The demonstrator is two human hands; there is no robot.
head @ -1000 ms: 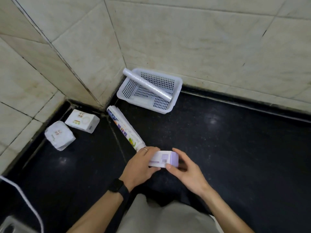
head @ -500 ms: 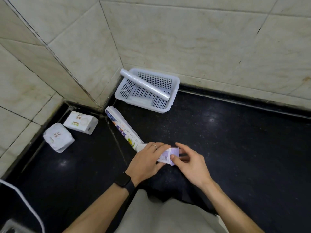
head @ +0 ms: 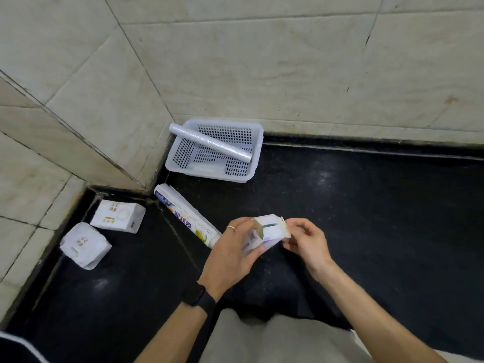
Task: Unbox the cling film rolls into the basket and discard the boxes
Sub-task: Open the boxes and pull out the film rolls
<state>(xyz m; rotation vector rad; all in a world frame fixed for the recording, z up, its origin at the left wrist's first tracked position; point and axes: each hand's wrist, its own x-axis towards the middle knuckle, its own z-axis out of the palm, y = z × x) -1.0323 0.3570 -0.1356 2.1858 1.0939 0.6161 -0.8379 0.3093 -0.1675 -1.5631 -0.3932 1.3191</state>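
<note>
My left hand point(head: 230, 251) grips a white and purple cling film box point(head: 267, 233) held end-up, its top flaps open. My right hand point(head: 307, 241) pinches one open flap at the box's right edge. Whether a roll is inside is hidden. A second long printed box point(head: 183, 214) lies on the dark floor just left of my left hand. The white perforated basket point(head: 258, 137) stands in the wall corner, with one unboxed cling film roll point(head: 209, 141) lying slantwise across it.
Two white wrapped packs point(head: 117, 216) point(head: 85, 244) lie on the floor at the left near the wall. Tiled walls close the back and left. Black floor point(head: 366, 205) stretches to the right. My knees are at the bottom.
The box has turned from lying sideways to end-up, and its end flaps have come open. My right hand moved from the box's end to its flap.
</note>
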